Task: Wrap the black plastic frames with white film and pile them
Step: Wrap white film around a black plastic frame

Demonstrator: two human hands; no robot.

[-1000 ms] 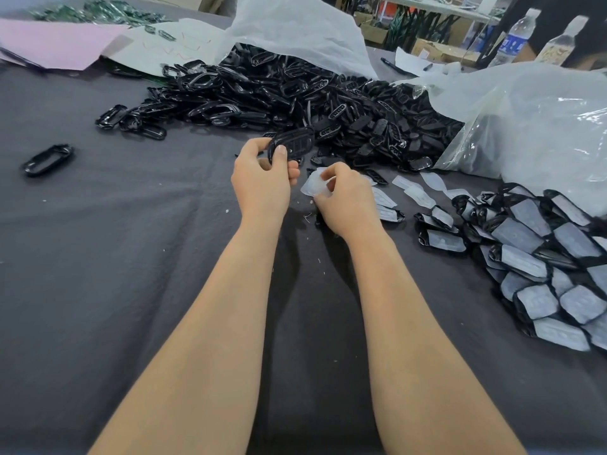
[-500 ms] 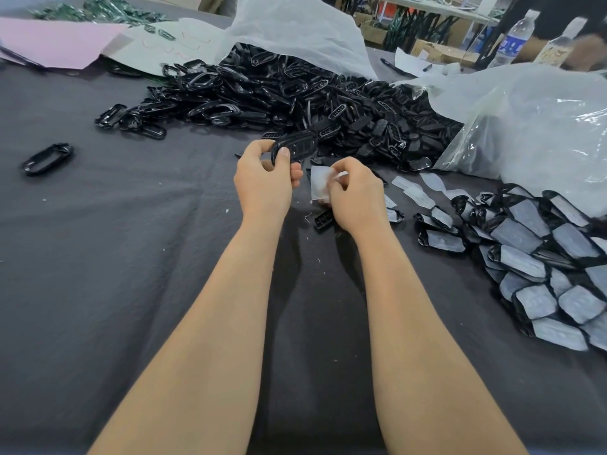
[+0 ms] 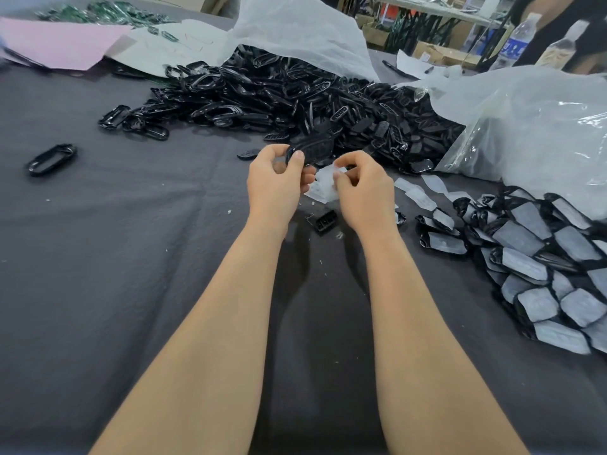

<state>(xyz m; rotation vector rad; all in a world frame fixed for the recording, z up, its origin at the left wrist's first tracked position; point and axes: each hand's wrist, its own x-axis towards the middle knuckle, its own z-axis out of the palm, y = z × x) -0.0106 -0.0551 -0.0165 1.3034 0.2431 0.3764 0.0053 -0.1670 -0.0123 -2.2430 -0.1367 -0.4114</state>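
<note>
While the left hand (image 3: 276, 192) curls its thumb and fingers round a glossy black plastic frame (image 3: 313, 148), oval with small slots, the right hand (image 3: 366, 195) pinches a thin, translucent piece of white film (image 3: 323, 187) between thumb and forefinger. The film sits just below the frame, and both are held above the middle of the tabletop (image 3: 131, 257), which is draped in matte dark grey cloth. Toward the far edge, a loose heap of shiny unwrapped frames (image 3: 279, 93) spills from a crinkled white bag (image 3: 295, 31). Along the right edge, wrapped frames (image 3: 542, 257) overlap in a pile, showing pale faces and black rims. One oval ring frame (image 3: 51, 159) lies alone near the left edge.
</note>
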